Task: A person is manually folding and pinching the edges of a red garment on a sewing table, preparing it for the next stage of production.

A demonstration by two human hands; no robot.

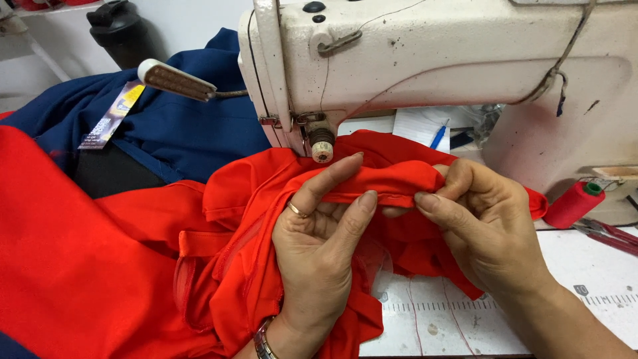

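A bright red fabric garment (100,266) lies bunched over the table in front of a cream sewing machine (432,60). My left hand (319,239), with a ring and a wrist bangle, pinches a folded hem of the red fabric between thumb and fingers. My right hand (482,219) grips the same folded edge just to the right, thumb on top. The hem is held taut between both hands, just below the machine's needle area (321,147).
Navy blue cloth (193,126) with a hang tag (109,116) lies at the back left. A small lamp head (174,80) sticks out beside the machine. A red thread spool (573,205) and scissors (611,234) sit at right. A dark bottle (123,33) stands behind.
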